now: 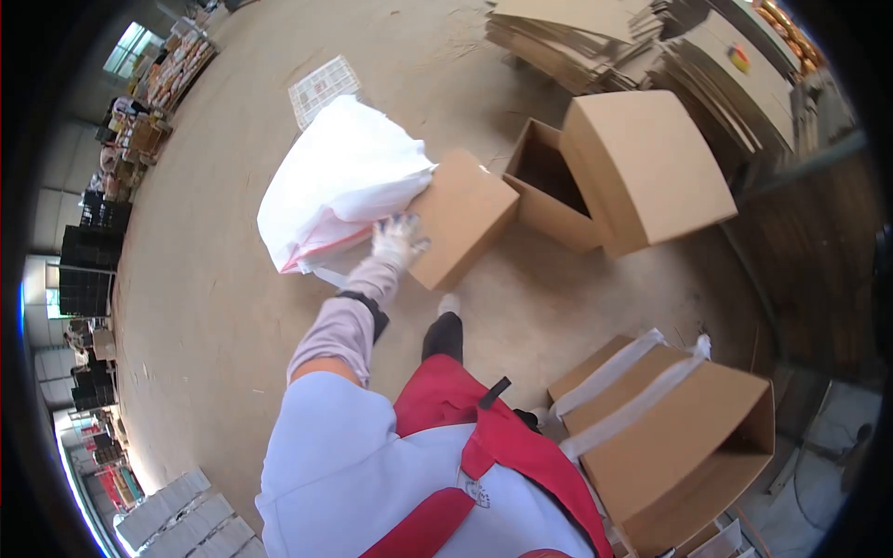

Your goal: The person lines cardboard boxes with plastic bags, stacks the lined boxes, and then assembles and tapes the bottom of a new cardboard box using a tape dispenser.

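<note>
My left hand [398,242], in a pale work glove, reaches forward to where a white sack [344,167] meets a cardboard box [465,219]. Its fingers are apart, with the fingertips right at the near left side of the box. The sack is bulging, has a red stripe along its lower edge, and leans against the box. Just right of that box stands an open-topped carton [553,186], and a larger carton [651,172] overlaps it. My right hand is out of view.
Close on my right lies an open carton [670,437] with white tape strips. Stacks of flattened cardboard [567,37] stand at the back right. A printed sheet [324,90] lies on the floor behind the sack. Loaded pallets [177,70] line the far left wall; grey blocks [186,516] sit lower left.
</note>
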